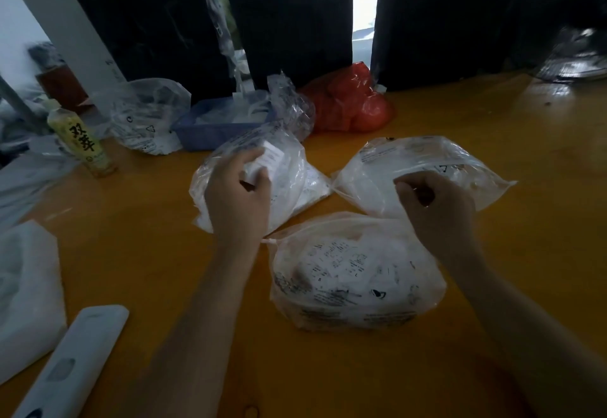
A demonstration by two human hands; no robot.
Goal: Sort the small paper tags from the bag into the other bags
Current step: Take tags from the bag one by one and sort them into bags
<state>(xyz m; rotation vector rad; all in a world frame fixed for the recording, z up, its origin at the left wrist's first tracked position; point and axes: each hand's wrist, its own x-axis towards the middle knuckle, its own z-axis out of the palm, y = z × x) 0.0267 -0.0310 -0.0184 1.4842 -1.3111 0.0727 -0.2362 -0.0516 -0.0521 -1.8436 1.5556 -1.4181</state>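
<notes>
Over the clear bags [354, 273], left hand [238, 194] gripping paper tags [266, 163]

Tabletop [138, 253] is smooth yellow-orange with a glossy sheen, shining most at 2 o'clock. The three near bags [354, 273] are thin, crinkly clear plastic, shiny where creased. Red bag [354, 102] at 12 is glossy plastic too; the blue basket [210, 136] looks matt plastic.
</notes>
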